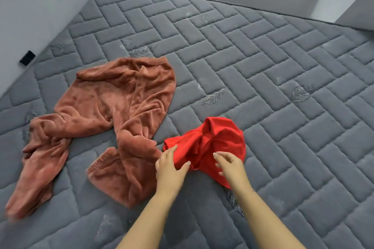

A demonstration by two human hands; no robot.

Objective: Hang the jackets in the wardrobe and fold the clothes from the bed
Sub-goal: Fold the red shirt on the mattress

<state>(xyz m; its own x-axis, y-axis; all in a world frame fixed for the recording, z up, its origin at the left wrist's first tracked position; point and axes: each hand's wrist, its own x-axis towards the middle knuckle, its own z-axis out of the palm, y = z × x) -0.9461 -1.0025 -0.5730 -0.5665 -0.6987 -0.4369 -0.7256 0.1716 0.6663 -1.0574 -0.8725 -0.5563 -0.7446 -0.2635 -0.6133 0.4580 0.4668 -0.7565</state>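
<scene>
A bright red garment point(218, 141) lies crumpled on the grey quilted mattress point(263, 66), near its front middle. My left hand point(172, 168) rests on the garment's left edge, fingers spread over the cloth. My right hand point(230, 164) hovers over the garment's near edge with fingers apart, touching or just above the fabric. To the left sprawls a rust-coloured plush pair of trousers point(105, 119), legs twisted and pointing toward the front left. Neither hand has a closed grip on cloth that I can make out.
Grey walls point(40, 6) run along the mattress on the left and at the back. A small black object point(27, 58) sits on the left wall near the mattress edge. The right and far parts of the mattress carry only the quilt pattern.
</scene>
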